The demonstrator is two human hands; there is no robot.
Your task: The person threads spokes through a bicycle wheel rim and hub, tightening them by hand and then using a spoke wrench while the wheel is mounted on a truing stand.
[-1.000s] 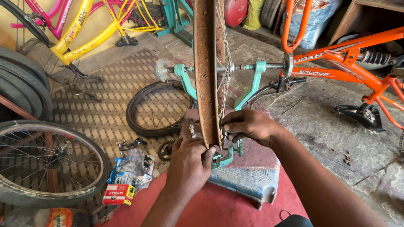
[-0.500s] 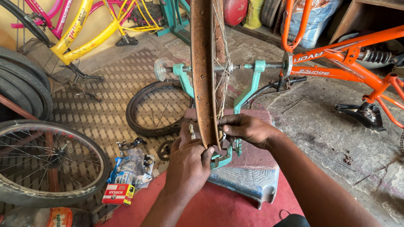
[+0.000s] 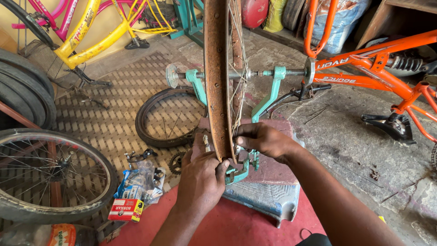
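Rusty wheel rim (image 3: 217,91), thin wire spokes, stands upright at frame centre in teal metal truing stand (image 3: 266,98). Left hand (image 3: 200,180) closed on rim's lower edge. Right hand (image 3: 264,140) pinches at spokes beside rim. Bare black tyre (image 3: 157,132) flat on patterned floor, centre left.

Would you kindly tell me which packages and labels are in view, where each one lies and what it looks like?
Small box: floor, lower left; rectangular, red and white.
Clear plastic bag: just behind the box; crumpled, blue print.
Orange wrapper: bottom left corner, partly cut off.
Frame lettering: orange bicycle's tube, right; pale letters.
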